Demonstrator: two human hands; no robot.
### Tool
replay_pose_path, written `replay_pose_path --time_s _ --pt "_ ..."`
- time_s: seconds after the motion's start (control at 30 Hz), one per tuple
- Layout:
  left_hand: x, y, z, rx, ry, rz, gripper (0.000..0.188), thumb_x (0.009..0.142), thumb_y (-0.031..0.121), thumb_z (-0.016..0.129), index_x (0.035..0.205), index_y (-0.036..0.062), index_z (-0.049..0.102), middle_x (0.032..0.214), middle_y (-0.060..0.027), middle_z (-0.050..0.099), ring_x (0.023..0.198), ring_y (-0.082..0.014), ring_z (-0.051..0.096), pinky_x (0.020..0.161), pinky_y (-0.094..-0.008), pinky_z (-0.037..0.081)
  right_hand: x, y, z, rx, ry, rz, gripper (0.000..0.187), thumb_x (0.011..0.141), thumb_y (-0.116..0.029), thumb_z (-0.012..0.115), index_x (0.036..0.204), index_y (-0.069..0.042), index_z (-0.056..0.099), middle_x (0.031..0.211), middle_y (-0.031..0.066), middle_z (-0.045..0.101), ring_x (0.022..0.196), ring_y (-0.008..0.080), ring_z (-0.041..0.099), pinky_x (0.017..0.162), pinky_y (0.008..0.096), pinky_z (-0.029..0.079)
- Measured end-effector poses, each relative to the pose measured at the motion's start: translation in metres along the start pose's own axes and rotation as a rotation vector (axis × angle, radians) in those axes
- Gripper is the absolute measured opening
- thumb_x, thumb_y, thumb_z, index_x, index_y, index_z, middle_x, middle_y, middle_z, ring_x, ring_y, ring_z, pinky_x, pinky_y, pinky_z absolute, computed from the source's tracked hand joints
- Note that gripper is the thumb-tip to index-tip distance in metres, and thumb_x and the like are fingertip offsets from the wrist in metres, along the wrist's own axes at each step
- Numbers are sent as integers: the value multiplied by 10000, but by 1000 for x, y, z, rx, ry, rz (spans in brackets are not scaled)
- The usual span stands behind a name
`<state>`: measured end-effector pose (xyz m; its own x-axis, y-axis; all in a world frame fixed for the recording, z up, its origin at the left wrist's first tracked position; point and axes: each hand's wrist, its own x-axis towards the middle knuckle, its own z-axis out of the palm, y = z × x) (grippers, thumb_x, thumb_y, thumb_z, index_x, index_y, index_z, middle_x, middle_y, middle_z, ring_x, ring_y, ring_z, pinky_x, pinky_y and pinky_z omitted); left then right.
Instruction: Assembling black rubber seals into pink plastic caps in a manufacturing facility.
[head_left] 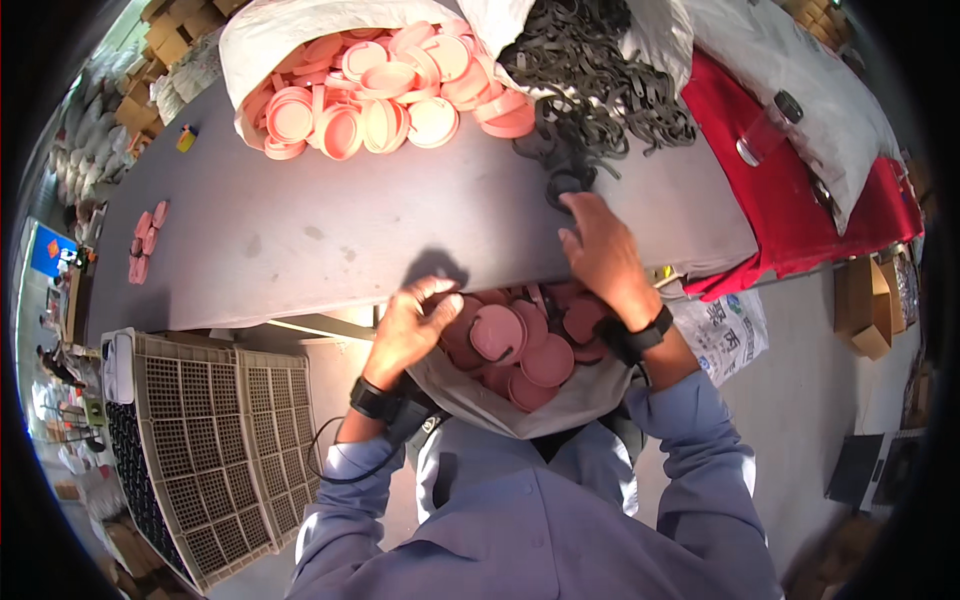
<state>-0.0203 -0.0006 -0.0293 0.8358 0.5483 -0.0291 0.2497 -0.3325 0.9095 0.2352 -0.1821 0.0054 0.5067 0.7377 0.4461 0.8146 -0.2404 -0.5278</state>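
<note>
My right hand (605,250) reaches over the table to the near end of a pile of black curved strips (600,90). Its fingertips meet a black loop (568,186), while the thumb stays apart from the fingers. At the table's front edge, my left hand (408,330) is half curled, thumb and forefinger apart, with nothing visible between them. A pale sack on my lap (480,412) holds pink round lid-like pieces (547,360), some with dark strips on them. More pink round pieces with raised rims (380,90) spill from a white sack (250,45) at the back of the table.
The grey table (300,220) carries a few small pink pieces (148,240) at its left end. On red cloth (720,130) at right lies a clear jar (768,130). Plastic crates (200,450) stand at lower left; a cardboard box (865,305) stands on the floor at right.
</note>
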Motion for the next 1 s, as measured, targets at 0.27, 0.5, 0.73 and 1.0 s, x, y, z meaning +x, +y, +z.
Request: replay_pose_path --time_s 0.27,0.5,0.73,1.0 --pt "156 26 -72 451 455 209 662 822 215 886 1350 -27 570 1313 -263 606 1227 -422 602 1052 -483 494 40 41 50 -285 -150 -11 283 882 -190 784 1053 -46 610 1090 151 603 1051 374 630 872 494 554" --pt "267 -26 -84 562 644 271 971 693 312 979 1453 -12 469 1388 -303 582 1283 -410 602 1034 -498 511 43 20 36 -151 -5 -40 252 840 -150 799 993 -55 623 981 109 631 974 372 618 805 487 537" --pt "256 -30 -118 360 718 218 806 729 221 934 1381 -28 532 1146 -271 719 1071 -376 729 939 -465 564 56 10 17 -54 209 -2 212 896 -88 754 1051 -1 638 987 173 663 944 420 605 778 501 497" --pt "148 -33 -112 -550 261 20 559 924 55 800 1431 30 568 1248 -118 700 1084 -223 712 917 -371 621 38 -16 16 439 154 225 216 1018 -115 650 1186 20 661 873 161 713 766 287 700 704 385 543"
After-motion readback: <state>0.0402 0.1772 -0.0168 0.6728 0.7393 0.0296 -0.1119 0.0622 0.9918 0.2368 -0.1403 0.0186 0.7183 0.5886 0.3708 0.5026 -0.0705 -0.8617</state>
